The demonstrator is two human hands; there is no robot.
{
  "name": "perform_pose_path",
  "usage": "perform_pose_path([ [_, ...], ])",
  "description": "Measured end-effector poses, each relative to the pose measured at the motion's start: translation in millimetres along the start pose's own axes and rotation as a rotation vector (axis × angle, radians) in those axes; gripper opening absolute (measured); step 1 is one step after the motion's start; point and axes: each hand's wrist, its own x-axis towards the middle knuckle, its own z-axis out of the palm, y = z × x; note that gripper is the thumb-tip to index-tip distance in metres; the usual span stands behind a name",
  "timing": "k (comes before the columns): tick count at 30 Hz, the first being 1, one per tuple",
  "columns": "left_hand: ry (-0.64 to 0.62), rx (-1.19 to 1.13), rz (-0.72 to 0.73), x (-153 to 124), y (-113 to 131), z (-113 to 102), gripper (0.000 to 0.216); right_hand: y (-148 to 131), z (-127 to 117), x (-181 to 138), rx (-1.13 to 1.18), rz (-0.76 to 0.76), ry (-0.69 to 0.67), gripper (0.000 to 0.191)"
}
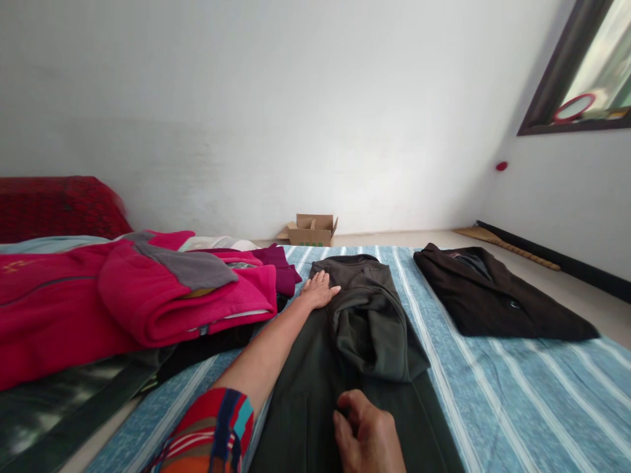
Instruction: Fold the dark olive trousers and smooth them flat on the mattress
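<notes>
A dark grey-green jacket (305, 394) lies spread lengthwise in front of me, its upper part (357, 269) at the far end. One bunched, folded-over part of it, a sleeve or a hood, lies across the middle right. My left hand (319, 290) rests flat on the jacket's far left side, fingers stretched out. Low in the view, my right hand (369, 433) is over the near part of the jacket. Its fingers are loosely curled, with a gap between thumb and forefinger and nothing visible in it. Whether it touches the cloth I cannot tell.
A blue striped sheet (537, 387) covers the bed. On the right lies a folded dark brown coat (493, 295). Pink and grey clothing (187, 289) is piled on the left, with a purple garment (286, 272) beside it. A cardboard box (311, 231) stands beyond, by the wall.
</notes>
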Motion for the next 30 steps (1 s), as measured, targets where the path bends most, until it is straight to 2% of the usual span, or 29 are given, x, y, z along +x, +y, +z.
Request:
perform_pose_path([
  [7,0.034,0.008,0.008,-2,12,2,0.067,-18,2,-3,-0.060,0.037,0.141,0.015],
  [19,0.051,-0.023,-0.003,-5,23,7,0.065,-19,-1,-3,-0.063,0.011,0.109,0.015],
  [30,0.064,-0.037,-0.017,-4,24,9,0.064,-21,-2,-4,-0.062,0.043,0.085,0.017],
])
